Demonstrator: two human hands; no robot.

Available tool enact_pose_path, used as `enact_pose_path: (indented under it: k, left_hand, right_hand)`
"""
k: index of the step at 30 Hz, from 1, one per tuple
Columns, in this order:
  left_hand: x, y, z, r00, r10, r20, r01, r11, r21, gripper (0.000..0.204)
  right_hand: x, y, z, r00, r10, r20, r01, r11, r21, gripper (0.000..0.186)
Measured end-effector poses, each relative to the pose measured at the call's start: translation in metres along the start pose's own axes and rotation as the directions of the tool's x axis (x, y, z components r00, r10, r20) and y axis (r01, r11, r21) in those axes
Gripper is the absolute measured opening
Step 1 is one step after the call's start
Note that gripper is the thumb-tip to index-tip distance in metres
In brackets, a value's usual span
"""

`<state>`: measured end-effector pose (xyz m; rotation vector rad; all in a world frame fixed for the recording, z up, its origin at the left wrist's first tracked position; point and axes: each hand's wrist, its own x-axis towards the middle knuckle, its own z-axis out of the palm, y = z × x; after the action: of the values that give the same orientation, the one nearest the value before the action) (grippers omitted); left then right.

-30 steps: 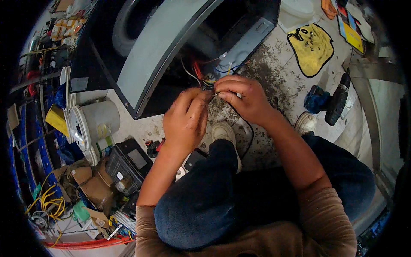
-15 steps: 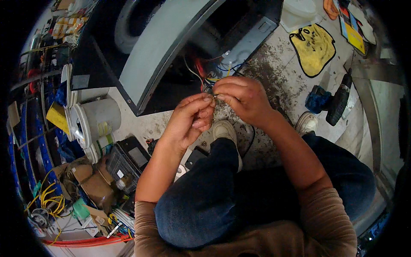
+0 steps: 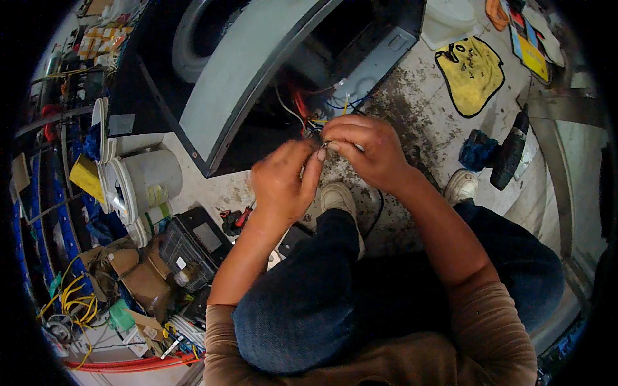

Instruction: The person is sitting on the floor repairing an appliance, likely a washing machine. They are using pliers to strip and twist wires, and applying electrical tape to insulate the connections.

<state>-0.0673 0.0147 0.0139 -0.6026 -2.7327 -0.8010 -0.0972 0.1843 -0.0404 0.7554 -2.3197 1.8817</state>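
My left hand [image 3: 285,177] and my right hand [image 3: 368,148] meet in front of a dark metal housing with a curved grey panel [image 3: 238,71]. Both pinch thin wire ends between thumb and fingers; their tips nearly touch, and the exact joint is too small to make out. A bundle of wires [image 3: 313,123] runs out of the housing's opening just beyond my fingers. Red wires [image 3: 299,103] and a small white connector [image 3: 339,83] show inside, above a grey metal plate [image 3: 381,58].
On the right lie a cordless drill [image 3: 512,151] and a yellow cloth [image 3: 473,74] with black edging. Left of me stand a white bucket [image 3: 151,180], a black plastic case [image 3: 187,251] and red-handled pliers [image 3: 243,217]. Dirt is scattered over the floor [image 3: 412,103].
My left hand has rolled over so its back now faces up, its thumb stretched toward the right fingertips. The right hand has hardly moved. The red-handled pliers have come into view beside my left forearm.
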Motion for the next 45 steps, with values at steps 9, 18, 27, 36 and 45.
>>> enact_pose_path:
  k: [9,18,27,36,45]
  left_hand:
    - [-0.003,0.013,-0.013,0.790,-0.566,0.235,0.601,0.642,-0.476,0.008]
    - [0.013,0.001,-0.018,0.988,0.126,0.086,-0.132,0.988,0.074,0.019]
    - [0.014,0.005,-0.013,0.954,-0.200,0.226,0.240,0.956,-0.169,0.009]
    - [0.003,0.006,-0.009,0.825,-0.496,0.270,0.563,0.685,-0.462,0.014]
    - [0.009,0.014,-0.005,0.999,0.049,-0.007,-0.047,0.981,0.189,0.016]
  right_hand:
    - [0.000,-0.002,-0.001,1.000,0.000,-0.026,0.001,1.000,0.026,0.013]
    - [-0.003,0.003,0.000,1.000,-0.013,-0.022,0.014,0.999,0.032,0.014]
    - [0.000,-0.001,-0.005,0.998,-0.040,0.056,0.042,0.999,-0.029,0.014]
    - [-0.003,0.001,0.000,1.000,-0.002,-0.003,0.002,1.000,-0.025,0.014]
    - [-0.001,-0.001,-0.003,1.000,-0.004,-0.020,0.003,1.000,-0.006,0.013]
